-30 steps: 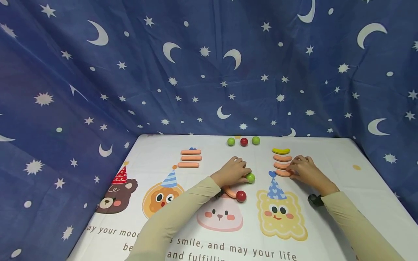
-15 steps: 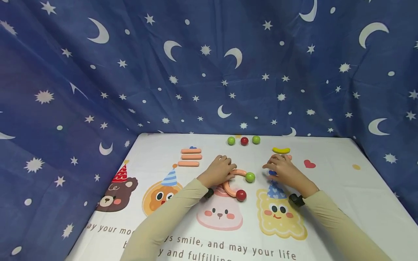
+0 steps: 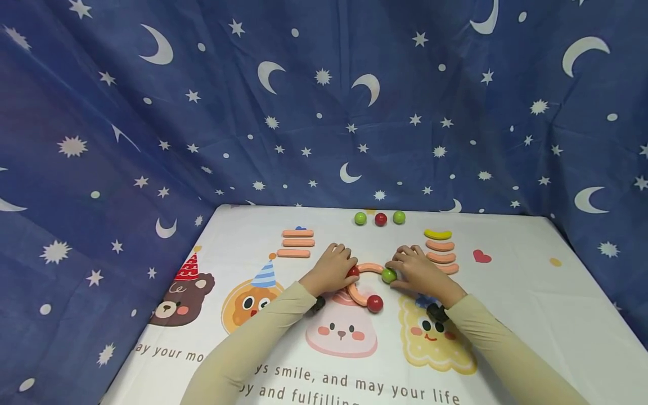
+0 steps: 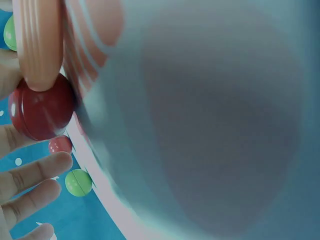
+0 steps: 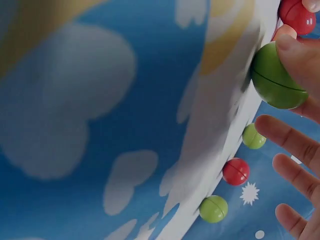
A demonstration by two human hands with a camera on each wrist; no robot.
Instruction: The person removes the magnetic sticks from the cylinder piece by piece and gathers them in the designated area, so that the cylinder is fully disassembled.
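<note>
In the head view my left hand (image 3: 331, 270) pinches a red ball (image 4: 45, 107) between thumb and index finger; its other fingers are spread. My right hand (image 3: 422, 273) holds a green ball (image 3: 389, 275) with thumb and index finger. A curved orange-pink stick (image 3: 371, 268) spans from the held red ball to the green one. Another curved stick (image 3: 358, 296) runs from the held red ball down to a second red ball (image 3: 374, 304). Together they form an open arc on the white cloth.
Several curved sticks, the top one yellow (image 3: 437, 234), lie stacked beyond my right hand. Straight orange-pink sticks (image 3: 298, 242) lie at the left. Two green balls and a red ball (image 3: 381, 219) line the back edge, before a blue starry curtain (image 3: 304, 112).
My left hand has left the green ball and moved left to the red ball. My right hand has come from the curved sticks at the right to the green ball.
</note>
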